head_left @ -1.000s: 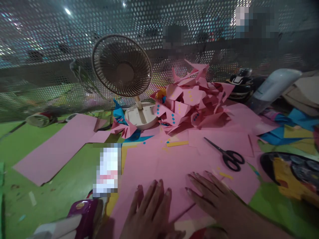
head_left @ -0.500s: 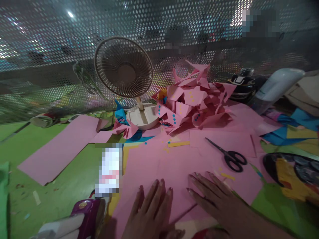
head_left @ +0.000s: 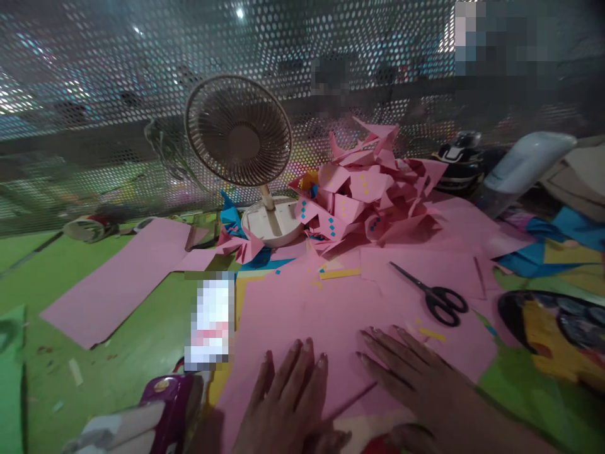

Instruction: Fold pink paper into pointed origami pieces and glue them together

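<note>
Both hands lie flat, palms down, with the fingers straight and slightly spread, gripping nothing. The left hand (head_left: pixel 288 403) and the right hand (head_left: pixel 406 378) press on a pink paper sheet (head_left: pixel 307 315). It spreads under the palms and runs on ahead of the fingertips over the green table (head_left: pixel 142 340). Between the two hands a dark slanting line shows. It may be a fold or a sheet's edge; the dim view does not settle it. Just beyond the right fingertips lie black scissors (head_left: pixel 432 295), on pink paper too. Well ahead of the left fingertips stands a small fan (head_left: pixel 246 145), with a heap of folded pink pieces (head_left: pixel 368 189) beside it. The sheet looks thin, light and limp. It would likely slide under a flat palm, crease readily and tear if tugged, so a pinch at a free edge or corner seems the soundest hold.
</note>
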Tool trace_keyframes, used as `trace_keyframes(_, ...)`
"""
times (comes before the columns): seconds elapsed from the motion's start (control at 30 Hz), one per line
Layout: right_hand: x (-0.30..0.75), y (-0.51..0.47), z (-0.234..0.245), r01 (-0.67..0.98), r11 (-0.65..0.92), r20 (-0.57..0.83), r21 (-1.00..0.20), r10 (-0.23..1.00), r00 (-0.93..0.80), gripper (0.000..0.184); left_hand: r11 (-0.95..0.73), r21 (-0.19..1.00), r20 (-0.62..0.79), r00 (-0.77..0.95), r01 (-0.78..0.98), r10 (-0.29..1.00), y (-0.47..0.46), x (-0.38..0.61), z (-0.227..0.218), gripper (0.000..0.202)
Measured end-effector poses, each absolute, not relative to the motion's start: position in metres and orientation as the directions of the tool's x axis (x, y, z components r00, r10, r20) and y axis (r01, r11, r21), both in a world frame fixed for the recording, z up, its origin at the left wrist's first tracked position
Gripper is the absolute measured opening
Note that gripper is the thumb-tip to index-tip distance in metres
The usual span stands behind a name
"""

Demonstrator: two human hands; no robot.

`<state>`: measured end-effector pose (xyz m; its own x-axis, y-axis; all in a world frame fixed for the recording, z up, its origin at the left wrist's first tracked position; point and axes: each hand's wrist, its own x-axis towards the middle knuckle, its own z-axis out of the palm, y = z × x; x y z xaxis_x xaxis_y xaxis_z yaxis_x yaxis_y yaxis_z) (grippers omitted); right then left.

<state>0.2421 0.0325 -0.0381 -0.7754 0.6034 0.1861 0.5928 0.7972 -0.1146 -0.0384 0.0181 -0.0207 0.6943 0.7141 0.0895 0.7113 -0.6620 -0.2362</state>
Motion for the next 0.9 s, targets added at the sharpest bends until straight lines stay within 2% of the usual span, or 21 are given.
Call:
trace_keyframes(0.27, 0.244, 0.027, -0.033, 0.622, 0.753, 0.148, -0.213, 0.655, -0.741, 0.075, -0.659, -0.104, 0.049, 0.666, 0.745, 0.744, 0.013, -0.035, -0.011, 0.068)
trace_keyframes(0.53, 0.249, 0.025, -0.022, 0.649, 0.719, 0.008, -0.250, 0.671, -0.741, 0.075, -0.656, 0.021, -0.034, 0.656, 0.755, 0.754, 0.009, -0.032, 0.002, 0.069)
trace_keyframes(0.9, 0.254, 0.027, -0.017, 0.630, 0.690, -0.088, -0.356, 0.647, -0.757, 0.076, -0.689, 0.080, -0.157, 0.691, 0.721, 0.705, 0.002, -0.028, 0.020, 0.090)
